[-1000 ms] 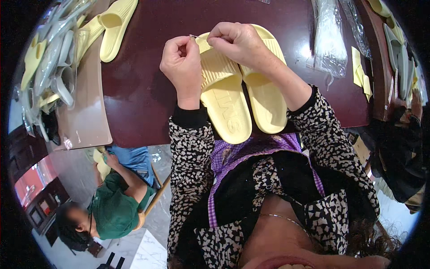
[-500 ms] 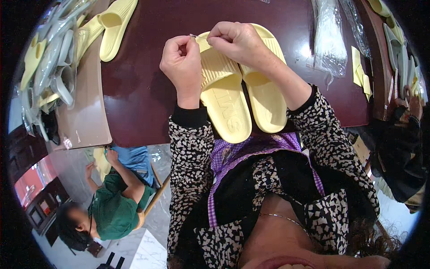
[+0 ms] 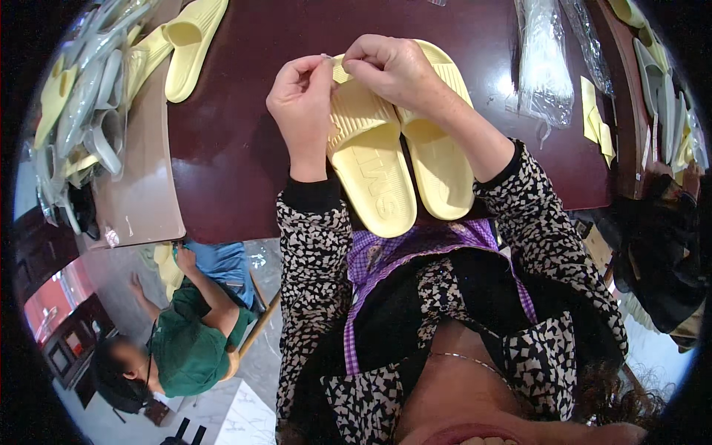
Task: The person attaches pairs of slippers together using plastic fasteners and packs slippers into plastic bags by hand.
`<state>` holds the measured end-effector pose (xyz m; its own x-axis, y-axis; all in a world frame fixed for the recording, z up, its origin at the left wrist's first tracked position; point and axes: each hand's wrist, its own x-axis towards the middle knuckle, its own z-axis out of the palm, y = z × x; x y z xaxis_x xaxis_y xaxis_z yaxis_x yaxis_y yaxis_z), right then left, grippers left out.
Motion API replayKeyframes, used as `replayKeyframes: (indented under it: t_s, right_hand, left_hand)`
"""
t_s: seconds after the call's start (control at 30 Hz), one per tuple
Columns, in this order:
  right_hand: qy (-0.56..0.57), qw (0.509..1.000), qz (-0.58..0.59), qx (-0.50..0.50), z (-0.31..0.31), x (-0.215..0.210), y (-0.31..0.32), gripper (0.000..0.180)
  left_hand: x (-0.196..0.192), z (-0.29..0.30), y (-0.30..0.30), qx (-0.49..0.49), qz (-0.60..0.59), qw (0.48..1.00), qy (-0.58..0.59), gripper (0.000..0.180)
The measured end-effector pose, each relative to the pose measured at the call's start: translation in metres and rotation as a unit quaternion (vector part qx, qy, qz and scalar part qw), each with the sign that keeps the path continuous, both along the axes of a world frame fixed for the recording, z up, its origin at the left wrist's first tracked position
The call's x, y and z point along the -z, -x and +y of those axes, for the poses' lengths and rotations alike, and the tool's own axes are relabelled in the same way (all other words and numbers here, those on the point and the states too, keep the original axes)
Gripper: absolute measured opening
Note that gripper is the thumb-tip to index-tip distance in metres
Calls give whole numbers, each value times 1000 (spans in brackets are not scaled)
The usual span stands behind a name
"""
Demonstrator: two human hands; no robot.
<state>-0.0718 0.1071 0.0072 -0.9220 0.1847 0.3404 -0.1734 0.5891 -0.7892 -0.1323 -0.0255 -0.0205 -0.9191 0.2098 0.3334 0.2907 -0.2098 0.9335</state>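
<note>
Slippers (image 3: 400, 159): pale yellow pair, ribbed straps, side by side.

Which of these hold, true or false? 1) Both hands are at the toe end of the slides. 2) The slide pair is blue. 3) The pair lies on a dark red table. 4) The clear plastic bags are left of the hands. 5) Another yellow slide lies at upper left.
1) True: the left hand and right hand meet over the far end of the yellow slide pair.
2) False: it is pale yellow.
3) True: the dark red table bears it.
4) False: the clear plastic bags lie to the right.
5) True: a single yellow slide lies there.
</note>
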Motion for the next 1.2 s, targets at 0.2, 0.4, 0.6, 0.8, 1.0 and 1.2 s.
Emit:
replayKeyframes:
  t_s: [0.2,0.4,0.6,0.8,1.0,1.2]
  right_hand:
    - [-5,1000,-4,3,-1,0,-1,11]
    - [-23,999,22,-19,-1,1,2,8]
    - [-50,997,51,-27,-1,4,1,5]
    - [-58,998,19,-33,-5,3,-2,3]
    - [-61,997,34,-40,-1,9,-1,4]
    - [-30,997,17,-62,0,6,5,5]
  left_hand:
    - [-3,-9,7,188,-217,946,-151,6]
    - [4,-14,12,204,-229,939,-157,7]
    - [7,-17,13,220,-248,932,-147,5]
    - [9,-22,13,233,-250,929,-143,5]
    - [13,-21,16,258,-253,922,-137,5]
    - [15,-19,19,256,-245,928,-119,6]
